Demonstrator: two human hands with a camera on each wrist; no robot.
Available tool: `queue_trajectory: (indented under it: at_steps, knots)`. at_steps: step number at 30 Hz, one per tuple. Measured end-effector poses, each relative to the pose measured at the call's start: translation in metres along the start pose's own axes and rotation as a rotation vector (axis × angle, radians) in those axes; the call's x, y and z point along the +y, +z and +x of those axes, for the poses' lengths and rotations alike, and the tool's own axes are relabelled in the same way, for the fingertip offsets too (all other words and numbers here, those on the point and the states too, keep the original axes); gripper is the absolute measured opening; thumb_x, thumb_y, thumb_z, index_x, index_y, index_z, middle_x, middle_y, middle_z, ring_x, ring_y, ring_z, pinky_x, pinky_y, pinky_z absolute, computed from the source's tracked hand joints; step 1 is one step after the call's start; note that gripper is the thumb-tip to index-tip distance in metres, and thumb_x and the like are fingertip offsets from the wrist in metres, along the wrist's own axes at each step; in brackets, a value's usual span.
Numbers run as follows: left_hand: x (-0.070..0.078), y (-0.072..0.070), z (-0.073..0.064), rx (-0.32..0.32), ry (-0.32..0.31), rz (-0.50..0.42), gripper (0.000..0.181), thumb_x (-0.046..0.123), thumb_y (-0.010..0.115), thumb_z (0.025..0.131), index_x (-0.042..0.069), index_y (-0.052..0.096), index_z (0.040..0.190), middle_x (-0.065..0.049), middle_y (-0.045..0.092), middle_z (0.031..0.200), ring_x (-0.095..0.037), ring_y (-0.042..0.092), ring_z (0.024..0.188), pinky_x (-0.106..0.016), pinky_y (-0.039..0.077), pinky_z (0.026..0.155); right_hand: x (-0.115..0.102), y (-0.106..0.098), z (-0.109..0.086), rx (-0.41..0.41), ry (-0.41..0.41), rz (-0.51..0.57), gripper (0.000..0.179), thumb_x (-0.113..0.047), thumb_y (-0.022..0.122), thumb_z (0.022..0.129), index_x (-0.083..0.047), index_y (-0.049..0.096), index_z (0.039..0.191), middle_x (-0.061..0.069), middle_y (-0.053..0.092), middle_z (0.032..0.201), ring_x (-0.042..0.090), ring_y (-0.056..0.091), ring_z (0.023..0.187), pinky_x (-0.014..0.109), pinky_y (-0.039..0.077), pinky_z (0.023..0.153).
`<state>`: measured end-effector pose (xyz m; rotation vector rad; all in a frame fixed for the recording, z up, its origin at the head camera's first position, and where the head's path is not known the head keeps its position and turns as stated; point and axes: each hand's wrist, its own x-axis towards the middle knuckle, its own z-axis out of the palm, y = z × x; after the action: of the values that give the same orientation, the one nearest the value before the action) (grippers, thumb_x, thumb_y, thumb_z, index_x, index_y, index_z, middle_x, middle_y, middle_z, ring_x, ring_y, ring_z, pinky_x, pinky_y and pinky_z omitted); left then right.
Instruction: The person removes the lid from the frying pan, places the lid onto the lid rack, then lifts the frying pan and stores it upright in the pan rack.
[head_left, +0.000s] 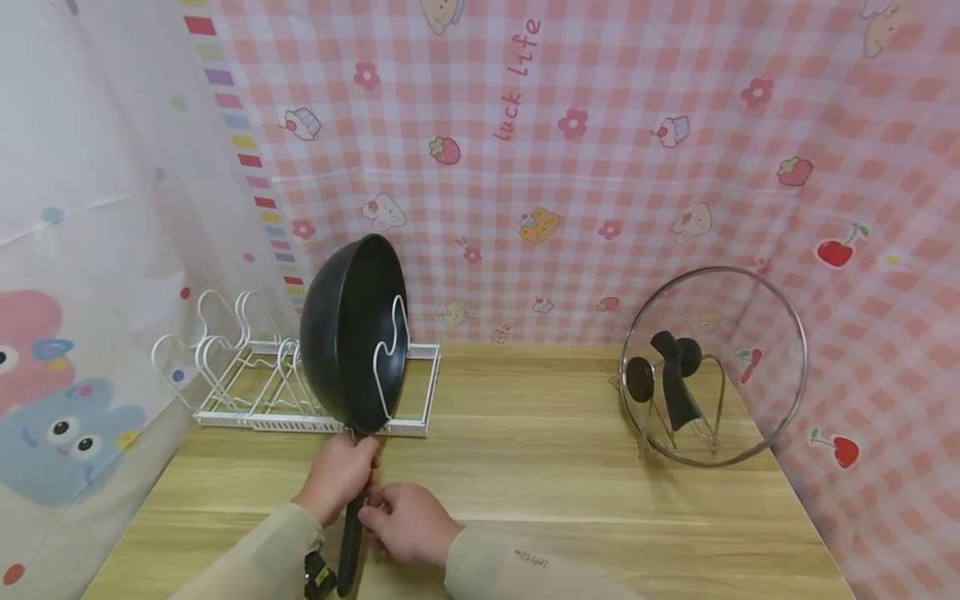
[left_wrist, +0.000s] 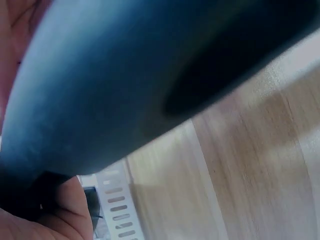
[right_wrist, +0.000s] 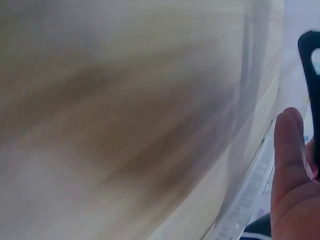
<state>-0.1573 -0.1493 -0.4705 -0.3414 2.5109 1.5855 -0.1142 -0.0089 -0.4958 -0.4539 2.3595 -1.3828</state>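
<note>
A black wok (head_left: 322, 325) stands on its edge in a white wire pan rack (head_left: 270, 425), its hollow facing right behind a wavy wire divider (head_left: 377, 367). Its handle (head_left: 349, 546) points toward me over the table. My left hand (head_left: 341, 475) grips the handle close to the pan; in the left wrist view, the handle (left_wrist: 100, 90) fills much of the picture. Beside the handle's right side is my right hand (head_left: 412, 521), fingertips at it. The right wrist view shows the right thumb (right_wrist: 290, 150) straight and apart from the handle (right_wrist: 311, 85).
A clear glass lid (head_left: 797, 333) with a dark knob leans upright on a metal wire stand (head_left: 720, 400) at the right, with a black curved handle (head_left: 677, 392) there. Further white dividers (head_left: 213, 367) rise left of the wok. A checked curtain (head_left: 510, 275) hangs behind the wooden table (head_left: 525, 442).
</note>
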Motion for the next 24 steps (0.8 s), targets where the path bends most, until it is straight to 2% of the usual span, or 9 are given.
queue_trajectory:
  at_steps: [5, 10, 13, 19, 24]
  knots:
    - [-0.001, -0.003, 0.001, -0.006, 0.011, 0.063, 0.024, 0.016, 0.047, 0.097, 0.004, 0.058, 0.080, -0.002, 0.054, 0.059, -0.015, 0.055, 0.051, -0.029, 0.046, 0.049, 0.008, -0.016, 0.005, 0.066, -0.011, -0.079, 0.029, -0.029, 0.065, 0.103, -0.003, 0.074, 0.113, -0.004, 0.069, 0.073, 0.003, 0.059, 0.063, 0.023, 0.050, 0.067]
    - [-0.001, -0.008, 0.001, -0.011, 0.055, 0.226, 0.023, 0.020, 0.047, 0.098, 0.007, 0.058, 0.083, -0.004, 0.061, 0.066, -0.016, 0.061, 0.057, -0.031, 0.046, 0.053, 0.018, -0.036, 0.010, 0.130, 0.009, -0.177, 0.033, -0.031, 0.063, 0.105, -0.005, 0.072, 0.122, 0.002, 0.077, 0.104, 0.011, 0.070, 0.089, 0.032, 0.058, 0.084]
    - [0.000, -0.012, 0.002, -0.017, 0.093, 0.331, 0.021, 0.022, 0.049, 0.099, 0.009, 0.057, 0.084, -0.003, 0.064, 0.067, -0.016, 0.063, 0.059, -0.032, 0.045, 0.054, 0.025, -0.046, 0.012, 0.175, -0.007, -0.260, 0.035, -0.032, 0.062, 0.106, -0.006, 0.072, 0.126, 0.005, 0.077, 0.119, 0.018, 0.074, 0.105, 0.037, 0.059, 0.092]
    - [0.002, -0.018, 0.005, -0.032, 0.140, 0.501, 0.019, 0.023, 0.049, 0.097, 0.012, 0.055, 0.082, -0.004, 0.063, 0.071, -0.020, 0.060, 0.065, -0.033, 0.043, 0.058, 0.040, -0.065, 0.014, 0.235, -0.007, -0.403, 0.038, -0.033, 0.061, 0.106, -0.006, 0.069, 0.132, 0.011, 0.074, 0.130, 0.029, 0.070, 0.122, 0.046, 0.055, 0.105]
    - [0.006, -0.022, 0.005, -0.059, 0.159, 0.599, 0.022, 0.026, 0.048, 0.098, 0.013, 0.055, 0.082, -0.006, 0.060, 0.078, -0.024, 0.057, 0.071, -0.037, 0.044, 0.062, 0.053, -0.083, 0.017, 0.266, -0.041, -0.524, 0.040, -0.032, 0.062, 0.106, -0.004, 0.067, 0.134, 0.016, 0.068, 0.139, 0.033, 0.063, 0.133, 0.047, 0.049, 0.114]
